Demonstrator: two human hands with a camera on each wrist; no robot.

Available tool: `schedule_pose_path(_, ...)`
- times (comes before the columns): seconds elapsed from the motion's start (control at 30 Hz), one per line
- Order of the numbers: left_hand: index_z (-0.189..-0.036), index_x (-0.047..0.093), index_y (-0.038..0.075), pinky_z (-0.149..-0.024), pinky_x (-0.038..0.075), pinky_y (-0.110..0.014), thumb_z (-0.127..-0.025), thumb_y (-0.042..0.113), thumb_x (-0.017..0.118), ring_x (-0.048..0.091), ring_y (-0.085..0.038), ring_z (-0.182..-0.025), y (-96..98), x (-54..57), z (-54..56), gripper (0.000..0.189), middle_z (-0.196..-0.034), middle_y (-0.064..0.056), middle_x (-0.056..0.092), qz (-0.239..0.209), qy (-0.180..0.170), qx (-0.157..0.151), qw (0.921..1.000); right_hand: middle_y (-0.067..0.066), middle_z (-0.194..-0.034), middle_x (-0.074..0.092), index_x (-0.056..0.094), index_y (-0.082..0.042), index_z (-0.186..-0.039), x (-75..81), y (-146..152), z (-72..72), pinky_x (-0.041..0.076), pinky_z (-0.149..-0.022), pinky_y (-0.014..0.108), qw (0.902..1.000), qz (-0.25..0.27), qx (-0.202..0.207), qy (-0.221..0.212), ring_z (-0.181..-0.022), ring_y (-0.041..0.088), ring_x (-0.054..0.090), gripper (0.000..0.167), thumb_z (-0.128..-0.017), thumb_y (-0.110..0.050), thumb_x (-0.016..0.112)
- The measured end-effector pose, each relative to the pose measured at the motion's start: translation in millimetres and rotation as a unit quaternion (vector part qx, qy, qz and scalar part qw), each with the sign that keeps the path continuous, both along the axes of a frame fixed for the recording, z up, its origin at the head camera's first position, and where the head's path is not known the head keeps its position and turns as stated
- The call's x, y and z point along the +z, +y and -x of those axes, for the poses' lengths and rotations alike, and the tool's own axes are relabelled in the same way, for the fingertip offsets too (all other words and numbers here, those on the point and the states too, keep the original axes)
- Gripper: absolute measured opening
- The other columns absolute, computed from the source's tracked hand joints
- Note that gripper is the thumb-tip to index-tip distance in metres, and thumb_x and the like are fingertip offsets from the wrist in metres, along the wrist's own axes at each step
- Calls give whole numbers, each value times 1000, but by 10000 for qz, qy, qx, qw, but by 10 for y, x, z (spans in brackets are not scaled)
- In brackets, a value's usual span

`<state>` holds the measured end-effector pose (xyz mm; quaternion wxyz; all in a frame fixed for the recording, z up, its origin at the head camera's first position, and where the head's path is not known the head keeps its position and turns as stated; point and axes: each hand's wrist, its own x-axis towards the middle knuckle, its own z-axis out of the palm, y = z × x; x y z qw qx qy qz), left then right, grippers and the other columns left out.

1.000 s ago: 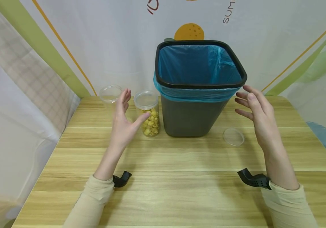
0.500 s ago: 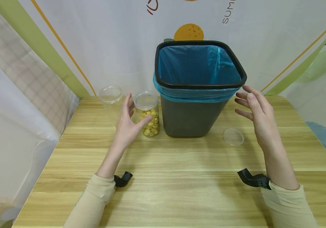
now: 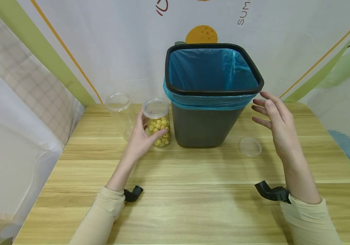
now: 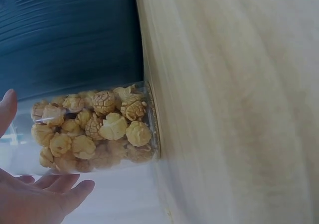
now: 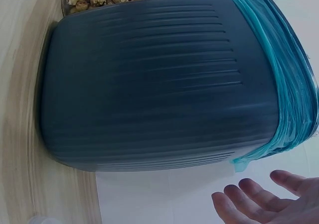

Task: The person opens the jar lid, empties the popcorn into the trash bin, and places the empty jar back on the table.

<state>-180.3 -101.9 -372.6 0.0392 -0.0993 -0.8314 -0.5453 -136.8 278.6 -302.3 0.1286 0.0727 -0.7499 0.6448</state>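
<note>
A clear lidded jar of popcorn (image 3: 159, 124) stands upright on the table, left of a dark bin (image 3: 203, 126). My left hand (image 3: 139, 139) is spread at its left side, thumb (image 3: 157, 135) across the front and fingers reaching toward the back. In the left wrist view, the jar (image 4: 94, 129) shows between the thumb and the fingers (image 4: 75, 196), which lie close to its wall. My right hand (image 3: 282, 126) hovers at the bin's right side, fingers loosely spread and holding nothing. A blue bag (image 3: 211, 102) lines the bin, folded over its rim.
Behind my left hand stands a clear, lidless jar (image 3: 118, 102). A round clear lid (image 3: 250, 147) lies flat on the wooden table (image 3: 190, 204), right of the bin. A printed white cloth (image 3: 132, 44) hangs behind the table.
My left hand has moved right and slightly down, from beside the popcorn jar to around it. My right hand has kept its place by the bin.
</note>
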Motion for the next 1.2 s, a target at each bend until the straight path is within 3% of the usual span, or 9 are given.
schedule_pose_path(0.17, -166, 8, 18, -126, 30, -54, -89, 32, 81, 32, -35, -155, -18, -20, 11, 107, -166, -14, 31, 109, -84, -42, 9999, 3, -139, 59, 44, -13, -154, 2, 1, 0, 55, -88, 11, 10000, -4, -7, 3, -124, 14, 61, 50, -109, -35, 45)
schedule_pose_path(0.4, -166, 10, 18, -124, 33, -54, -90, 31, 79, 34, -34, -154, -48, -43, 37, 103, -166, -15, 33, 248, -149, -129, 9995, -1, -136, 59, 44, -13, -154, 5, -4, 0, 55, -89, 12, 10000, 15, 8, 46, -121, 9, 62, 50, -109, -36, 45)
schedule_pose_path(0.7, -164, 16, 18, -123, 34, -54, -92, 30, 78, 39, -31, -151, -48, -58, 47, 96, -162, -14, 39, 113, -211, -224, 9995, -1, -136, 59, 44, -13, -155, 0, 0, -4, 55, -88, 12, 10000, 6, -8, 48, -122, 10, 61, 51, -109, -36, 45)
schedule_pose_path(0.97, -164, 17, 17, -122, 37, -53, -92, 31, 77, 40, -32, -149, -49, -51, 32, 95, -161, -15, 40, 163, -321, -117, 9993, -1, -136, 60, 44, -12, -154, -3, 3, -13, 56, -89, 12, 10000, 71, -7, 46, -120, 7, 62, 50, -109, -33, 45)
schedule_pose_path(1.2, -160, 25, 11, -120, 39, -53, -91, 28, 79, 44, -33, -145, -60, -31, 34, 90, -156, -16, 45, 104, -109, 5, 9999, -1, -136, 60, 44, -12, -155, 8, 1, -18, 55, -89, 12, 9999, 71, -20, 109, -120, 7, 62, 50, -109, -34, 45)
